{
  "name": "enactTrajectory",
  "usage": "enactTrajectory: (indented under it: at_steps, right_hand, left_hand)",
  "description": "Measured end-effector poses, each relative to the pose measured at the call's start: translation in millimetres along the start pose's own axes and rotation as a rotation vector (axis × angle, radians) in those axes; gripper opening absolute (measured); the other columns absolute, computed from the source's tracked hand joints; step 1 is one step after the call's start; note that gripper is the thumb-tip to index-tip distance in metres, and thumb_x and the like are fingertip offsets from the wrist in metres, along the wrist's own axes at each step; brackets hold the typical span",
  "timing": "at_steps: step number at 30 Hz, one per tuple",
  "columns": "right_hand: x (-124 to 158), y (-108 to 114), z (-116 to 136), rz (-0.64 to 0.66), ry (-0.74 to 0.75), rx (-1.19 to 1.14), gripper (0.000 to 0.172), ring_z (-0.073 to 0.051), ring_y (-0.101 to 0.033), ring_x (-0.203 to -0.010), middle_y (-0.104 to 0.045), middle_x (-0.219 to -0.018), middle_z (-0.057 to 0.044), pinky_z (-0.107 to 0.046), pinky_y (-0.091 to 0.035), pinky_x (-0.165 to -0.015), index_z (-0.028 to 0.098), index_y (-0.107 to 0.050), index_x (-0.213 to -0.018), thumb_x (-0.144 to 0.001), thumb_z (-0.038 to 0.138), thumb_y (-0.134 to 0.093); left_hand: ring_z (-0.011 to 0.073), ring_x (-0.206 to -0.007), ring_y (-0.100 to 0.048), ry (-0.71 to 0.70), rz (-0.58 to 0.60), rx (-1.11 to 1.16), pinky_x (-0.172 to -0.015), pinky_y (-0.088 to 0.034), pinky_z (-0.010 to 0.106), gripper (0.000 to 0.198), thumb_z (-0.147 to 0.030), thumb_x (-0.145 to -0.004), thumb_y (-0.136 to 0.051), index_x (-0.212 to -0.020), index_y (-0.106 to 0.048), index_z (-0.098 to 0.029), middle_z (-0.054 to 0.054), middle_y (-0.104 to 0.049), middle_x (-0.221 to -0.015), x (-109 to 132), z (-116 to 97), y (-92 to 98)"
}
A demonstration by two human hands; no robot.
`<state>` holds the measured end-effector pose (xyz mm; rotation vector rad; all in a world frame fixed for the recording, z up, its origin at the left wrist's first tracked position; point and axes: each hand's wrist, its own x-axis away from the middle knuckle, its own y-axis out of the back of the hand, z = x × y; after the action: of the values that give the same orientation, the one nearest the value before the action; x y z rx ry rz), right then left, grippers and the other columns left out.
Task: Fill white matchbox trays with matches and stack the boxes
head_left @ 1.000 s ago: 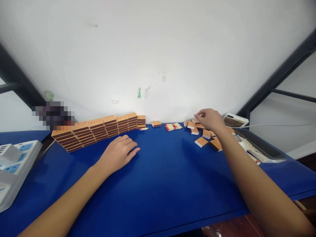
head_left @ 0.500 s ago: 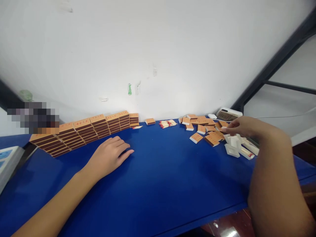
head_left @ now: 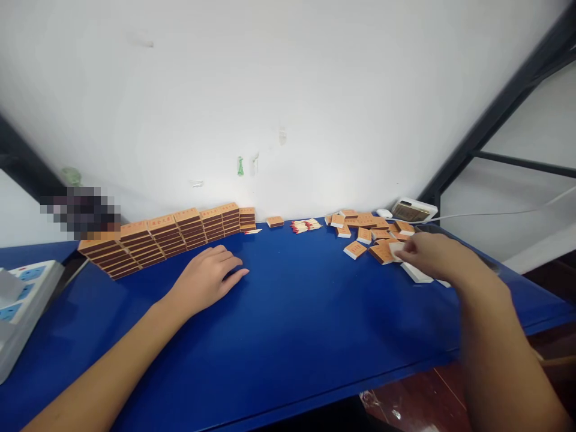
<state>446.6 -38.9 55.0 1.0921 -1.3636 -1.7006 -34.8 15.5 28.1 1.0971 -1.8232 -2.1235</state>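
My left hand (head_left: 207, 279) lies palm down on the blue table (head_left: 288, 324), fingers loosely stretched, holding nothing, just in front of the stacked rows of orange matchboxes (head_left: 171, 234). My right hand (head_left: 434, 255) reaches over the right side, fingers pinched on a small white box tray (head_left: 396, 249) at the edge of a loose pile of orange matchboxes (head_left: 369, 231). More white trays (head_left: 416, 274) lie under that hand. A small heap of red-tipped matches (head_left: 306, 225) lies by the wall, with a single matchbox (head_left: 274, 221) to its left.
A white power strip (head_left: 20, 300) sits at the far left edge. A white device (head_left: 414, 210) with a cable stands at the back right by a black metal frame (head_left: 495, 114). The white wall rises right behind the table.
My right hand has moved from the back of the loose matchbox pile to the right, then down onto the white trays, taking hold of one. My left hand has stayed put.
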Motion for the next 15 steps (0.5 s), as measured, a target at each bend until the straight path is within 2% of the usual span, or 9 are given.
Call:
enactTrajectory:
  at_steps: [1, 3, 6, 8, 12, 14, 15]
  right_hand:
    - [8, 6, 20, 0.086, 0.113, -0.01, 0.029, -0.026, -0.065, -0.06, -0.072, -0.068, -0.008, -0.036, -0.043, -0.056, 0.026, -0.063, -0.06, -0.086, 0.033, -0.075]
    - [26, 15, 64, 0.137, 0.34, -0.049, 0.021, -0.024, -0.068, -0.071, -0.075, -0.081, -0.007, -0.034, -0.043, -0.063, 0.026, -0.066, -0.073, -0.092, 0.033, -0.071]
    - [47, 15, 131, 0.17, 0.587, -0.033, 0.024, -0.023, -0.064, -0.069, -0.072, -0.077, -0.008, -0.033, -0.036, -0.061, 0.024, -0.064, -0.071, -0.094, 0.028, -0.07]
    - [55, 8, 169, 0.215, 0.81, -0.168, 0.016, -0.021, -0.064, -0.073, -0.073, -0.083, -0.006, -0.031, -0.037, -0.064, 0.023, -0.069, -0.084, -0.099, 0.027, -0.066]
    - [59, -11, 218, 0.265, 1.112, -0.316, 0.01, -0.019, -0.063, -0.083, -0.073, -0.092, -0.004, -0.029, -0.039, -0.071, 0.021, -0.071, -0.09, -0.099, 0.021, -0.068]
    - [53, -18, 232, 0.319, 1.2, -0.364, 0.009, -0.016, -0.061, -0.079, -0.071, -0.09, -0.003, -0.028, -0.038, -0.07, 0.02, -0.072, -0.089, -0.098, 0.02, -0.07]
    - [47, -21, 237, 0.353, 1.221, -0.401, 0.01, -0.015, -0.059, -0.076, -0.07, -0.087, -0.002, -0.027, -0.038, -0.068, 0.02, -0.072, -0.088, -0.098, 0.022, -0.071]
  left_hand:
    - [0.0267, -0.092, -0.071, 0.002, 0.004, 0.002, -0.081, -0.058, 0.042, 0.032, -0.04, -0.108, -0.054, -0.104, -0.079, -0.019, 0.008, -0.08, -0.095, 0, 0, -0.3]
    - [0.0268, -0.093, -0.071, 0.004, 0.02, 0.007, -0.082, -0.058, 0.042, 0.031, -0.04, -0.108, -0.055, -0.105, -0.078, -0.019, 0.008, -0.08, -0.096, 0, -1, -1.8]
    - [0.0272, -0.094, -0.071, 0.01, 0.024, 0.021, -0.083, -0.058, 0.043, 0.031, -0.04, -0.108, -0.056, -0.106, -0.078, -0.018, 0.008, -0.08, -0.097, 1, -2, -4.7]
    - [0.0277, -0.094, -0.071, 0.024, 0.005, 0.036, -0.082, -0.059, 0.043, 0.032, -0.043, -0.107, -0.058, -0.11, -0.078, -0.018, 0.009, -0.079, -0.096, 2, -3, -5.6]
    - [0.0307, -0.1, -0.071, 0.06, -0.006, 0.058, -0.084, -0.059, 0.046, 0.049, -0.058, -0.098, -0.068, -0.125, -0.074, -0.017, 0.011, -0.078, -0.106, 4, -5, -5.3]
    - [0.0321, -0.104, -0.07, 0.078, 0.011, 0.06, -0.087, -0.058, 0.047, 0.054, -0.062, -0.094, -0.071, -0.124, -0.074, -0.017, 0.012, -0.077, -0.112, 5, -3, -4.9]
    - [0.0318, -0.104, -0.069, 0.088, 0.025, 0.064, -0.086, -0.058, 0.046, 0.051, -0.06, -0.094, -0.071, -0.12, -0.075, -0.017, 0.012, -0.077, -0.112, 5, -2, -4.7]
